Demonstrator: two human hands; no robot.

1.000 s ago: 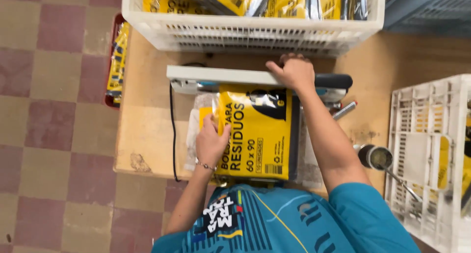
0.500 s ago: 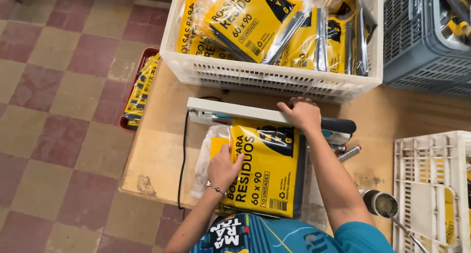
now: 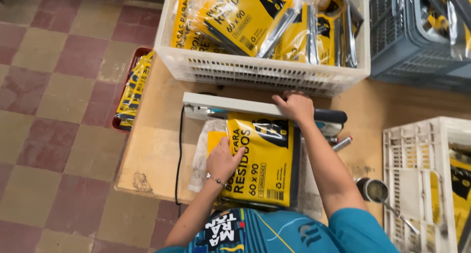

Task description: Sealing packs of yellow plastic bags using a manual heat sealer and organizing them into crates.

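Observation:
A yellow and black plastic packet [image 3: 265, 160] lies on the wooden table [image 3: 152, 155], its top end under the arm of a white heat sealer [image 3: 230, 106]. My left hand [image 3: 223, 160] rests flat on the packet's left side, fingers spread. My right hand [image 3: 296, 106] presses down on the sealer's arm near its black handle [image 3: 329, 116]. Beneath the packet lie clear plastic sleeves [image 3: 203, 155].
A white crate [image 3: 265, 74] full of yellow packets stands behind the sealer. A grey crate [image 3: 417, 52] is at the back right, another white crate [image 3: 422, 184] at the right. A red tray of packets [image 3: 131, 88] hangs off the table's left. A metal cup [image 3: 374, 190] sits near my right arm.
The view has tilted up toward the far crate. Both hands stay as they were: left on the packet, right pressing the sealer arm.

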